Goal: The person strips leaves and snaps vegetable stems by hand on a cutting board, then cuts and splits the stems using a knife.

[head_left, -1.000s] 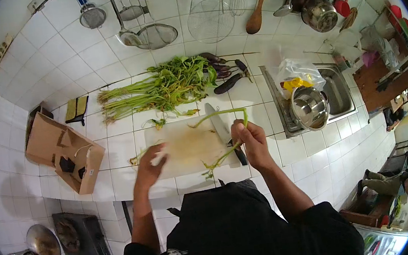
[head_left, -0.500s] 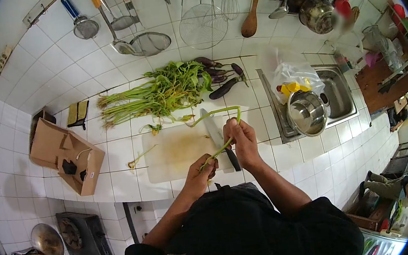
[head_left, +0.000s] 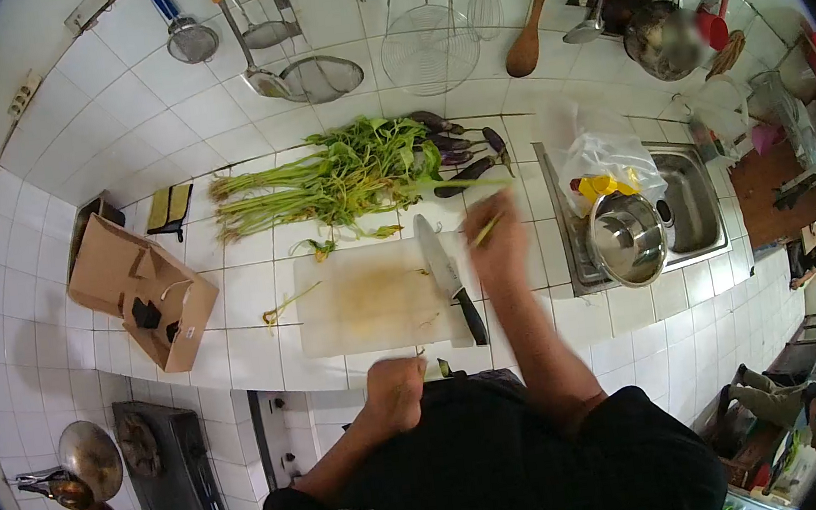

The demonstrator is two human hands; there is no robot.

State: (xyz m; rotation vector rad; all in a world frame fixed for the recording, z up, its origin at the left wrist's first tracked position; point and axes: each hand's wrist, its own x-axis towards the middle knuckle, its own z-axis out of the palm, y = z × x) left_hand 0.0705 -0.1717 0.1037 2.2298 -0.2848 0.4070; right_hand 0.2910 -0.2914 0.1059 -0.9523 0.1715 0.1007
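Observation:
My right hand (head_left: 498,250), smeared by motion, is closed on a green vegetable stem (head_left: 468,184) to the right of the knife. My left hand (head_left: 396,395) is a closed fist at the near edge of the cutting board (head_left: 336,334); a thin tip shows by its fingers, but what it holds is mostly hidden. A small green piece (head_left: 444,367) appears just right of that fist, against the dark clothing. The black-handled knife (head_left: 445,269) lies on the board's right side. Behind the board lies a pile of leafy greens (head_left: 319,179) with roots to the left.
Dark eggplants (head_left: 467,170) lie right of the greens. A steel pot (head_left: 628,245) and a plastic bag (head_left: 598,158) stand by the sink (head_left: 699,202). An open cardboard box (head_left: 146,295) sits left. A wilted sprig (head_left: 288,306) lies beside the board. Utensils hang above.
My hands have moved apart: the right swung up and right with the stem, the left dropped toward my body. The stem no longer stretches between them. The view shifted slightly.

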